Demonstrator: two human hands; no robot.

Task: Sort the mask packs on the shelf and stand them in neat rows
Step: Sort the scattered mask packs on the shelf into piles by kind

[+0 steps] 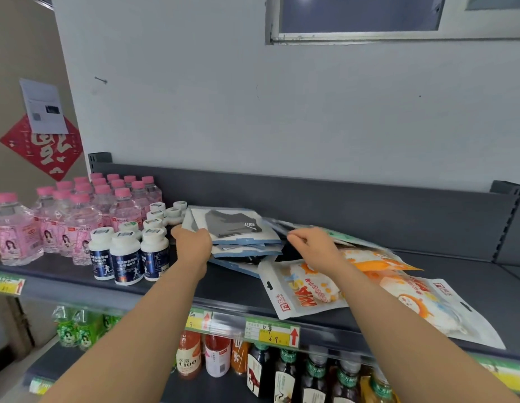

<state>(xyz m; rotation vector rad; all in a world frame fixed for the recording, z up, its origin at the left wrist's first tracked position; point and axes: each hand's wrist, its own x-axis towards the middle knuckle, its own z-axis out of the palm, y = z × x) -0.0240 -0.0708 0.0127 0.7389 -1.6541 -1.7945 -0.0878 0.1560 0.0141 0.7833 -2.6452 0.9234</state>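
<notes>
Left hand (192, 242) fingers tight around grey mask stack (238, 228), right hand (311, 248) fingers on neighbouring pack (277, 225)

Grey pack (232, 225) reads UKE; orange pack (299, 298), MASK.

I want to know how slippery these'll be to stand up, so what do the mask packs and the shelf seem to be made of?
Grey-mask packs: likely glossy plastic film with a clear window; the mask shows through. Orange-print mask packs: shiny printed plastic pouches, showing glare and wrinkles. Shelf: probably painted metal; matte dark grey, thin and rigid.
</notes>
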